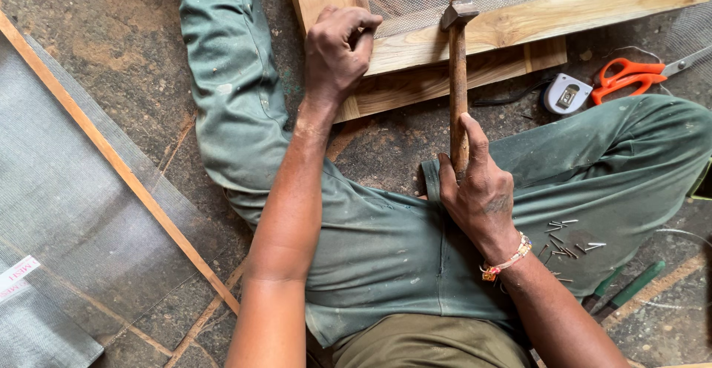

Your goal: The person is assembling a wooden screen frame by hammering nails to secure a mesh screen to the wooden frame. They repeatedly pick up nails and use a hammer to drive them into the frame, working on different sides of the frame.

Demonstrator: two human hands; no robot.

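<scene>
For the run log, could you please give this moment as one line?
right hand: grips hammer | left hand: on wooden frame | nails on lap

Trousers: dusty grey-green, paint-flecked | shirt hem below trousers: olive-brown | forearms: bare, no sleeves | right hand: beaded thread bracelet at wrist, beside trousers

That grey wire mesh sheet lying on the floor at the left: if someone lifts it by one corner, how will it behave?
The grey wire mesh sheet looks thin and see-through, so it is probably light and would sag or flex, not stay flat. Only one thin wooden strip crosses it, so little seems to stiffen it. Its cut edges may be prickly and could snag on the rough stone floor.
</scene>
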